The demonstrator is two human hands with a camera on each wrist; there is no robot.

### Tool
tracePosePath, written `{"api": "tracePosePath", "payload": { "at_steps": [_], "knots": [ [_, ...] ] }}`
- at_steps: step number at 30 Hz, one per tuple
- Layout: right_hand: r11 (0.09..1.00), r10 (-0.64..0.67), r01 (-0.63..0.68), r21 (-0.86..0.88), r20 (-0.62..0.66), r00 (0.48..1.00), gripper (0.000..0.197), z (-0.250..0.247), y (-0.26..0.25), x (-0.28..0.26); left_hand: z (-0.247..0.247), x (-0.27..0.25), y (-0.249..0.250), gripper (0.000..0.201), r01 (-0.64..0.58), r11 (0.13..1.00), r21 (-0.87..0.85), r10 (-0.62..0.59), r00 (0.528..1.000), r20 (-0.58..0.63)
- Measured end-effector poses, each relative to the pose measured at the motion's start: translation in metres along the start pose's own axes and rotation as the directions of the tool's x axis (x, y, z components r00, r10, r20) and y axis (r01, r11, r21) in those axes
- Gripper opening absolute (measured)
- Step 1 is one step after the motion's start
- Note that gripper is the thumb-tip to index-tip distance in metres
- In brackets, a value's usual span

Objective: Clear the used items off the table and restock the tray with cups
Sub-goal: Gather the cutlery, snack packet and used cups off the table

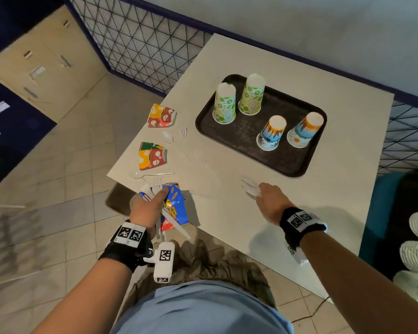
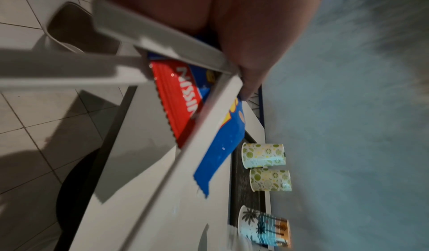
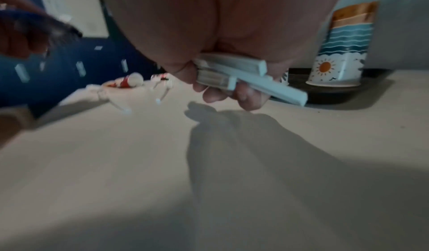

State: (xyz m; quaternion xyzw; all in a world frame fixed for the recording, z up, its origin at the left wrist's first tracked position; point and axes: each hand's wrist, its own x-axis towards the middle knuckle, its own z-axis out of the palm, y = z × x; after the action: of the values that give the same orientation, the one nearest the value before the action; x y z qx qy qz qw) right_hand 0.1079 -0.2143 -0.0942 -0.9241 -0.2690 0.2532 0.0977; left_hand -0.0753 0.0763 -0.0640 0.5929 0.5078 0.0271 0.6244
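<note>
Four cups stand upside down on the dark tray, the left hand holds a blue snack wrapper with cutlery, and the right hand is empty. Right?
Not quite: the right hand is not empty. The right wrist view shows its fingers curled round white plastic cutlery handles. The four upside-down cups on the dark tray and the left hand holding the blue snack wrapper with cutlery stand as you said.

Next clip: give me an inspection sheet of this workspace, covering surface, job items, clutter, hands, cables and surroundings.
Surface: white square table.
Job's things: dark rectangular tray carrying four upside-down patterned paper cups.
Clutter: two crushed red-yellow paper cups, loose white plastic cutlery near the table's left edge.
Grippers: left hand grips blue-red snack wrapper with cutlery; right hand holds white plastic utensils.
Cables: nothing seen.
Surroundings: tiled floor, mesh railing.
</note>
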Motion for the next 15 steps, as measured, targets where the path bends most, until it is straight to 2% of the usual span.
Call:
{"api": "tracePosePath", "payload": {
  "at_steps": [2, 3, 6, 8, 13, 15],
  "knots": [
    [0.984, 0.012, 0.023, 0.177, -0.195, 0.981, 0.03, 0.006, -0.018, -0.005, -0.02, 0.004, 0.005, 0.029, 0.015, 1.0, -0.023, -0.016, 1.0, -0.018],
    [0.961, 0.022, 0.049, 0.273, -0.25, 0.968, 0.029, 0.006, -0.035, -0.008, -0.031, 0.008, 0.007, 0.027, 0.034, 0.999, -0.028, -0.034, 0.999, -0.016],
    [0.874, 0.097, -0.042, 0.484, -0.088, 0.991, 0.014, -0.003, -0.107, -0.007, -0.069, 0.022, 0.013, 0.02, 0.054, 0.998, -0.026, -0.054, 0.998, -0.026],
    [0.792, 0.084, -0.037, 0.609, -0.049, 0.995, 0.014, -0.002, -0.163, 0.0, -0.1, 0.037, 0.016, 0.02, 0.063, 0.998, -0.02, -0.064, 0.997, -0.035],
    [0.788, -0.007, 0.038, 0.615, -0.053, 0.999, 0.013, 0.026, -0.3, 0.045, -0.185, 0.076, 0.03, 0.025, 0.073, 0.997, 0.001, -0.073, 0.997, -0.012],
    [0.795, -0.093, 0.035, 0.605, 0.065, 0.994, 0.027, 0.045, -0.356, 0.063, -0.222, 0.097, 0.034, 0.025, 0.096, 0.995, -0.011, -0.097, 0.994, -0.05]
  ]
}}
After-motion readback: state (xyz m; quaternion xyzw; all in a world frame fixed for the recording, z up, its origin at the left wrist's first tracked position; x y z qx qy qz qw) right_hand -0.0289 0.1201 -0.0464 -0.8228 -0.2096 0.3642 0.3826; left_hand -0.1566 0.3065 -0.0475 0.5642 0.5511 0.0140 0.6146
